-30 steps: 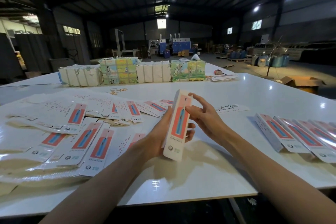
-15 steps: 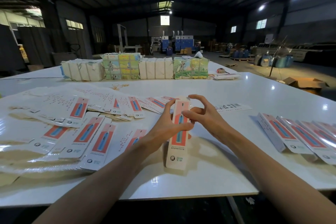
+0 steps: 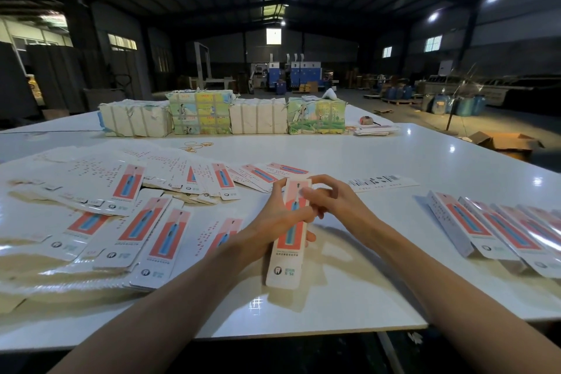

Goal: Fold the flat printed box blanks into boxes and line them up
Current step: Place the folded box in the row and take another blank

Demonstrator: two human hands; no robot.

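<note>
A long white box (image 3: pixel 287 255) with a red panel and a blue toothbrush print lies lengthwise over the white table (image 3: pixel 349 297), its far end raised. My left hand (image 3: pixel 270 222) grips it from the left around its middle. My right hand (image 3: pixel 331 200) pinches its far end, fingers curled over the top flap. Flat printed blanks (image 3: pixel 158 231) lie fanned out to the left. A row of folded boxes (image 3: pixel 498 231) lies side by side at the right.
Wrapped paper bundles (image 3: pixel 224 117) stand in a line along the table's far side, with a small stack of sheets (image 3: pixel 375 130) to their right. A loose printed strip (image 3: pixel 382 181) lies beyond my right hand. The table's near edge runs just below my forearms.
The box has come down from upright to lying low over the table. My right hand moved onto its far end and curled over the flap. The view tilted down.
</note>
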